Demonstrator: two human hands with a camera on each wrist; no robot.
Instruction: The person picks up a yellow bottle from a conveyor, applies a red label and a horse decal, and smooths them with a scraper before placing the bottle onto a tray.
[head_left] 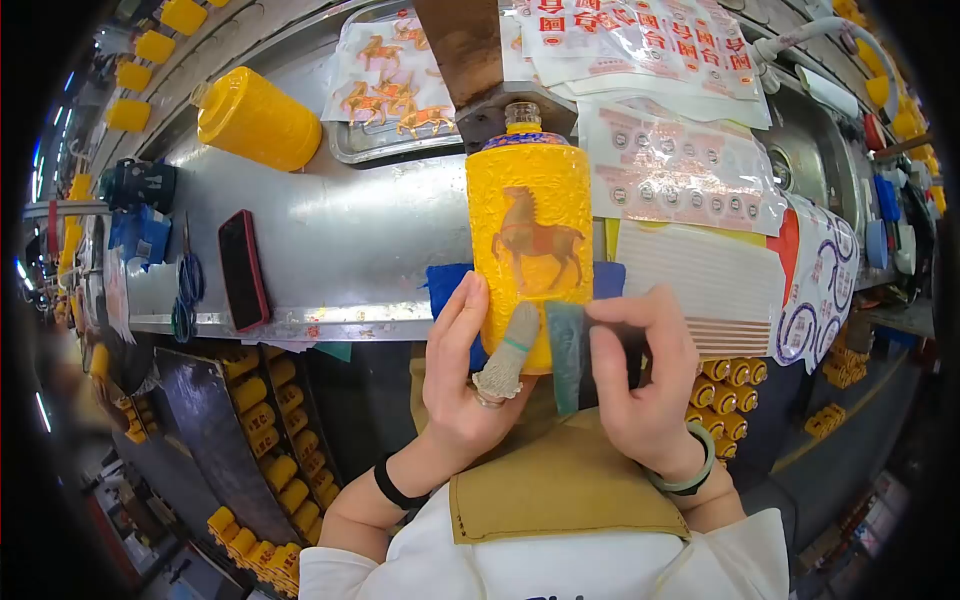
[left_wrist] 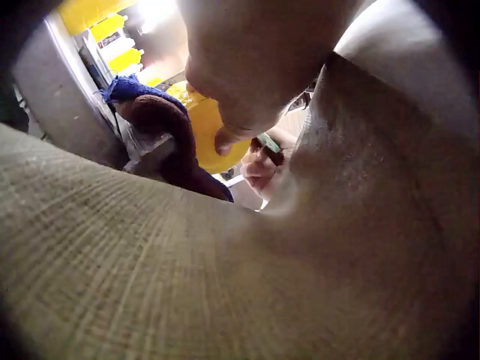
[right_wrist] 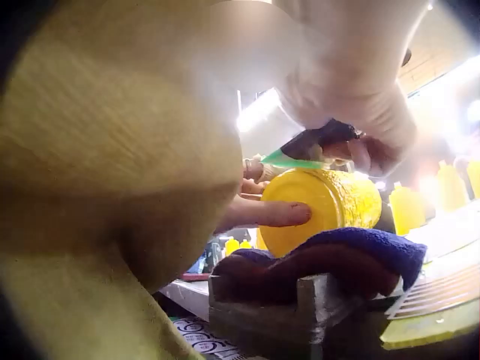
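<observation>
A yellow bottle with a golden-brown horse picture lies with its neck away from the body. The left hand grips its lower end from the left, the thumb in a grey cover on top; in the right wrist view a finger presses the base. Between thumb and fingers, the right hand pinches a flat green blade-like piece at the bottle's lower right edge. Blue cloth lies under the bottle. The left wrist view shows the bottle partly behind the left hand.
A metal post stands by the bottle's neck. Another yellow bottle, a phone and scissors lie to the left. Behind is a tray with horse stickers; printed sheets and a ridged pad are right.
</observation>
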